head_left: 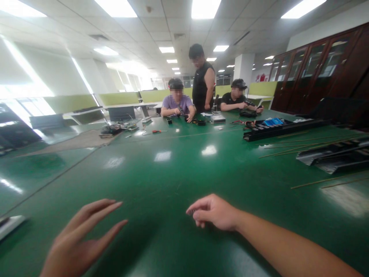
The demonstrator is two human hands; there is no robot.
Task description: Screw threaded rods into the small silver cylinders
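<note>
A white object point(13, 226) is lying on the green table point(161, 181), its long axis slanting away rightward, outboard of the nearer left hand point(79, 236), which is hovering open and empty while the farther right hand point(217, 215) is curling loosely, half-open.

An open-plan office used as an electronics workbench is shown: beyond the two bare hands point(211, 213), low lime-green partitions point(121, 99) and white desks point(138, 104) are lit by square ceiling panels point(206, 8); ahead, tools and black parts are spread on a glossy green tabletop point(173, 169).
</note>
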